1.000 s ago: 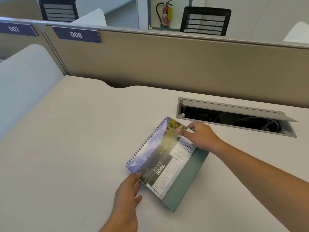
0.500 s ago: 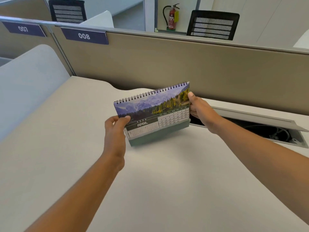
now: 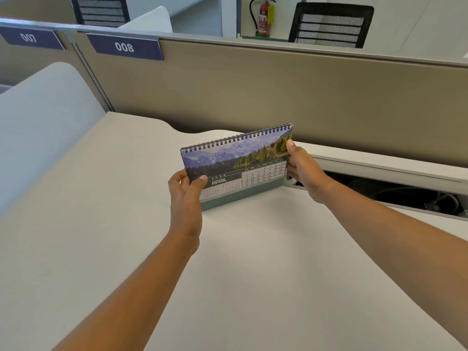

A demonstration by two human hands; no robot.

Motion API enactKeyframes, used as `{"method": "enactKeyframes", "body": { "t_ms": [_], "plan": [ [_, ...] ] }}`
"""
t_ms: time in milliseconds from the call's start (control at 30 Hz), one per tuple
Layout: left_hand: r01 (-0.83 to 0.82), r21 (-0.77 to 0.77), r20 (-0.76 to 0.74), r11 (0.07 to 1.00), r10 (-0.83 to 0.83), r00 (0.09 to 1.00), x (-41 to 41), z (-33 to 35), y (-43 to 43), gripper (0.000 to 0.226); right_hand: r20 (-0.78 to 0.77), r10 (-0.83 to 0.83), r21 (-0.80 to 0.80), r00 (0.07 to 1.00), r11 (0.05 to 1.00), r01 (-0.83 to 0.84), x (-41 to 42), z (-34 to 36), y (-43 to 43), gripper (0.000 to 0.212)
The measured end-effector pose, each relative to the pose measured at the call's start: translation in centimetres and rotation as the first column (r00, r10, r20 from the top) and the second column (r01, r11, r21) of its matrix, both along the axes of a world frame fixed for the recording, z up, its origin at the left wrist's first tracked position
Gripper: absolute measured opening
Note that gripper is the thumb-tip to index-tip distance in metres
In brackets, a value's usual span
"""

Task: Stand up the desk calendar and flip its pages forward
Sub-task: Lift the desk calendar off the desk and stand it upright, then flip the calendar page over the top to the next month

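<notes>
The spiral-bound desk calendar [image 3: 238, 163] is upright in the middle of the desk, its APRIL page with a mountain and forest photo facing me and its green base touching or just above the desk top. My left hand [image 3: 186, 196] grips its lower left edge, thumb on the front. My right hand [image 3: 302, 169] holds the right edge, thumb on the front near the photo. The spiral runs along the top and is tilted up to the right.
The pale desk [image 3: 253, 262] spreads out in front. An open cable tray [image 3: 395, 191] with wires lies behind my right hand. A beige partition [image 3: 253, 87] with labels 007 and 008 backs the desk. A grey curved side panel [image 3: 43, 117] stands at left.
One second ago the calendar lay flat on the desk under both hands. Both hands have lifted it upright and then lowered it slightly toward the desk, near the cable tray.
</notes>
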State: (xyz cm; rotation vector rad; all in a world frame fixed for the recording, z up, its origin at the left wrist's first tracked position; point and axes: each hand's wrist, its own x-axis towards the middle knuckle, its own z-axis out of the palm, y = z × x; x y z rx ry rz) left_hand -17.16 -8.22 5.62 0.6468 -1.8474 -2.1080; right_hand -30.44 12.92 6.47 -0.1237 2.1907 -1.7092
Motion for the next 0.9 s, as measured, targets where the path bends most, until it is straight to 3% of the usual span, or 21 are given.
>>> {"method": "enactKeyframes", "body": {
  "t_ms": [100, 267, 433, 567, 767, 900],
  "plan": [
    [-0.021, -0.007, 0.03, 1.0, 0.022, 0.999, 0.4, -0.5, 0.6, 0.052, 0.02, -0.023, -0.017, 1.0, 1.0, 0.023, 0.3, -0.8, 0.1, 0.047],
    [-0.08, 0.118, 0.139, 0.99, 0.063, 0.988, 1.6, -1.6, 1.7, 0.073, 0.015, -0.095, 0.026, 0.995, 0.995, 0.095, 1.6, -2.2, 0.4, 0.057],
    [-0.049, 0.157, 0.15, 0.986, 0.025, 0.988, 2.4, -1.0, 2.7, 0.055, 0.041, -0.146, 0.031, 0.988, 0.989, 0.145, 2.9, -2.5, 0.8, 0.05],
    [-0.079, 0.129, 0.127, 0.988, 0.063, 0.99, 2.7, -0.1, 2.8, 0.026, 0.005, -0.187, 0.037, 0.982, 0.982, 0.187, 3.5, -1.7, 1.1, 0.023],
    [-0.193, 0.025, 0.164, 0.981, 0.187, 0.969, 3.8, 0.2, 2.1, 0.016, -0.102, -0.267, 0.135, 0.958, 0.951, 0.28, 4.4, -0.8, 2.2, 0.018],
    [-0.181, 0.045, 0.185, 0.983, 0.169, 0.968, 4.3, 0.6, 1.2, 0.024, -0.032, -0.257, 0.102, 0.966, 0.961, 0.259, 5.3, 0.7, 3.3, 0.023]
  ]
}}
